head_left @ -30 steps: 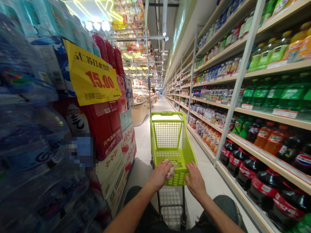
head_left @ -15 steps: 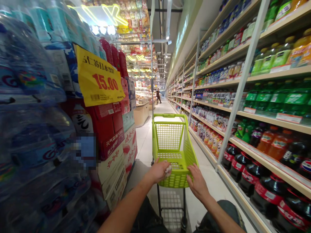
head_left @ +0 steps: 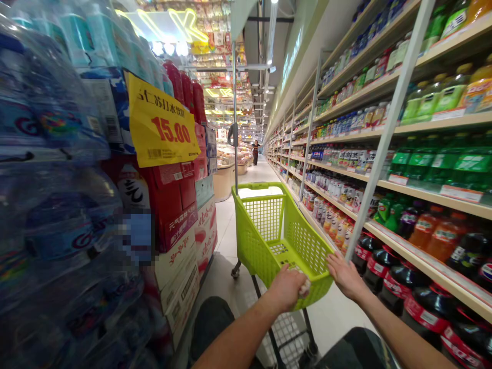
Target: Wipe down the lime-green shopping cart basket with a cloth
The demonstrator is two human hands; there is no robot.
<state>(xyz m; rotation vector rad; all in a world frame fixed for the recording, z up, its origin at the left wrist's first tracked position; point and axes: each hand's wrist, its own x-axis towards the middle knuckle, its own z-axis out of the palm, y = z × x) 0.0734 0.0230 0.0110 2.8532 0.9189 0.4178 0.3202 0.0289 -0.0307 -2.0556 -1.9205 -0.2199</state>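
Note:
A lime-green plastic shopping cart [head_left: 265,251] stands turned at an angle in the aisle before me, its near end close to my knees. No goods show in its basket. My left hand [head_left: 287,288] is closed at the near rim, with a crumpled whitish wad [head_left: 305,287] at its fingers; what it is made of I cannot make out. At the near right corner, my right hand [head_left: 346,277] has its fingers over the rim and its thumb on the outer side, a loose hold. A metal pole [head_left: 234,102] rises from the cart's far left corner.
On the left, shrink-wrapped bottle packs [head_left: 61,220] and drink cartons [head_left: 179,225] are stacked close by, under a yellow price sign [head_left: 161,123]. Drink shelves [head_left: 434,200] line the right side. Pale floor [head_left: 226,225] runs ahead, where a person [head_left: 255,152] stands far off.
The cart's near end has swung to the right, and both hands have moved right with it. Its basket wall now shows from the left side. The distant person has shifted slightly right.

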